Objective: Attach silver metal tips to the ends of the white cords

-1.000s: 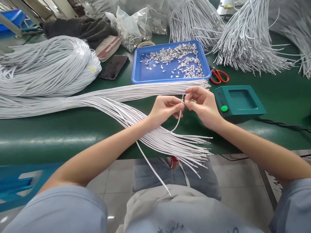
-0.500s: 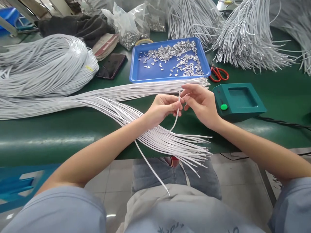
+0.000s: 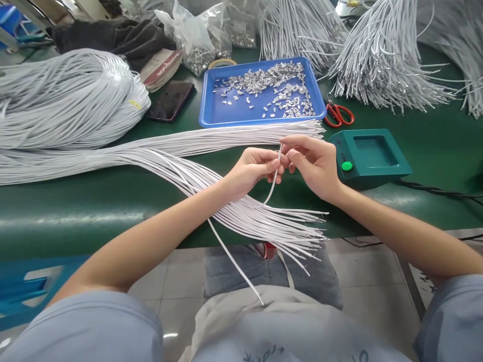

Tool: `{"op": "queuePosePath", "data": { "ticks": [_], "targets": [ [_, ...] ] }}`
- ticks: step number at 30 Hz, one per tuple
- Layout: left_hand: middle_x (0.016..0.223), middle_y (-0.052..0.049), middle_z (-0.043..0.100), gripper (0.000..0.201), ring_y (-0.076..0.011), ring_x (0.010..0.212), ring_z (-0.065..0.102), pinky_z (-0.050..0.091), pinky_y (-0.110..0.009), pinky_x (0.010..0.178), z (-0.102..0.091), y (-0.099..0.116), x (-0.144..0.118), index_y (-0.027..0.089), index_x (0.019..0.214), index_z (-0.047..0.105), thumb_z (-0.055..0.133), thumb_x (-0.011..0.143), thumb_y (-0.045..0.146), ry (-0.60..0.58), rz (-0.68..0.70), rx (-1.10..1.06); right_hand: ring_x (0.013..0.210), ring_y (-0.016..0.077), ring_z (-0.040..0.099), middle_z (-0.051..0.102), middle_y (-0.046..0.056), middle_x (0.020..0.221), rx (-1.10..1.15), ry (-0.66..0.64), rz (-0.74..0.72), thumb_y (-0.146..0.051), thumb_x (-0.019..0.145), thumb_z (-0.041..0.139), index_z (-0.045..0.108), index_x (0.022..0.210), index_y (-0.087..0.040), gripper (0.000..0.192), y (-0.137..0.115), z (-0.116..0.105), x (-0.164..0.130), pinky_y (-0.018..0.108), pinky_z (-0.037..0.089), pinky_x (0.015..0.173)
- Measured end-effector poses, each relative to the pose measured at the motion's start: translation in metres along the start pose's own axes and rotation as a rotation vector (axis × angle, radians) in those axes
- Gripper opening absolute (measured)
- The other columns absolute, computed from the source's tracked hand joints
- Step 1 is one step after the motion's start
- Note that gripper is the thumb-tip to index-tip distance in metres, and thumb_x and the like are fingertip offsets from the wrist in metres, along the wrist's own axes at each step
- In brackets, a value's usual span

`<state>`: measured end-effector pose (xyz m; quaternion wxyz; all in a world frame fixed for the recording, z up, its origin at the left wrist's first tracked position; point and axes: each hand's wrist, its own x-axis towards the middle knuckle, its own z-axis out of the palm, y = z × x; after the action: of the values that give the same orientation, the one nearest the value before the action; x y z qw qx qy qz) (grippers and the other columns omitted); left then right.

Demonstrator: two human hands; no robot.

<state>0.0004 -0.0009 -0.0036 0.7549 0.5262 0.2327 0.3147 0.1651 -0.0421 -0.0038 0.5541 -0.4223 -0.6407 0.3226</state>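
Head view: green table [image 3: 94, 211], tiled floor [image 3: 370, 271] below.

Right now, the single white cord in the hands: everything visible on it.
The white cord is a thin, smooth, flexible strand, plastic-coated by its look. Its upper end is pinched between the fingertips of the left hand and the right hand, above the green table. From there it curves down toward the fanned bundle of like cords and blends in. Whether a metal piece sits on its tip cannot be told.
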Motion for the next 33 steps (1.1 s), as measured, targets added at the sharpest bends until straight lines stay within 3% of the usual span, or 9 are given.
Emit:
{"op": "queuePosePath", "data": {
  "ticks": [4,11,14,20,25,33],
  "targets": [
    [0.065,-0.001,0.066,0.031,-0.008,0.054,0.062,0.045,-0.017,0.05,-0.002,-0.001,0.0,0.013,0.08,0.077,0.085,0.069,0.04,0.028,0.016,-0.001,0.059,0.0087,0.064,0.074,0.0,0.084,-0.014,0.028,0.02,-0.021,0.086,0.055,0.071,0.1,-0.022,0.021,-0.001,0.0,0.0,0.021,0.052,0.048],
    [0.065,-0.001,0.066,0.032,-0.0085,0.053,0.061,0.044,-0.018,0.049,-0.001,0.0,0.0,0.013,0.079,0.076,0.085,0.068,0.041,0.023,-0.004,-0.008,0.055,0.0073,0.064,0.072,0.0,0.077,0.002,0.063,0.035,-0.017,0.084,0.054,0.067,0.081,-0.018,0.013,-0.007,0.0,0.001,0.019,0.051,0.046],
    [0.062,-0.002,0.065,0.036,-0.0085,0.052,0.061,0.043,-0.019,0.048,0.0,0.001,0.0,0.011,0.072,0.073,0.085,0.068,0.044,0.0,-0.001,0.04,0.063,0.0087,0.066,0.071,0.001,0.085,0.055,0.037,0.074,-0.021,0.083,0.057,0.065,0.088,-0.02,0.01,-0.006,0.0,0.002,0.019,0.052,0.048],
    [0.066,-0.004,0.065,0.041,-0.0082,0.05,0.058,0.032,-0.019,0.042,0.003,0.004,0.0,0.01,0.067,0.069,0.084,0.068,0.048,-0.046,0.002,0.085,0.072,0.0111,0.068,0.071,0.001,0.095,0.182,-0.128,0.214,-0.035,0.083,0.063,0.062,0.11,-0.023,0.029,-0.002,-0.008,0.008,0.021,0.055,0.051],
    [0.064,-0.003,0.064,0.039,-0.0081,0.05,0.058,0.031,-0.019,0.042,0.005,0.005,-0.001,0.01,0.071,0.072,0.085,0.067,0.047,-0.066,-0.001,0.086,0.066,0.0092,0.066,0.068,-0.001,0.091,0.191,-0.119,0.211,-0.037,0.08,0.067,0.06,0.109,-0.024,0.033,-0.001,-0.009,0.009,0.021,0.056,0.052],
    [0.065,-0.003,0.066,0.036,-0.009,0.052,0.061,0.035,-0.018,0.044,0.002,-0.002,0.001,0.011,0.074,0.072,0.085,0.067,0.044,-0.016,0.032,0.102,0.067,0.0094,0.063,0.058,-0.002,0.081,0.101,-0.103,0.153,-0.036,0.084,0.064,0.056,0.102,-0.025,0.022,0.003,-0.007,0.007,0.024,0.057,0.056]
  ]
}}
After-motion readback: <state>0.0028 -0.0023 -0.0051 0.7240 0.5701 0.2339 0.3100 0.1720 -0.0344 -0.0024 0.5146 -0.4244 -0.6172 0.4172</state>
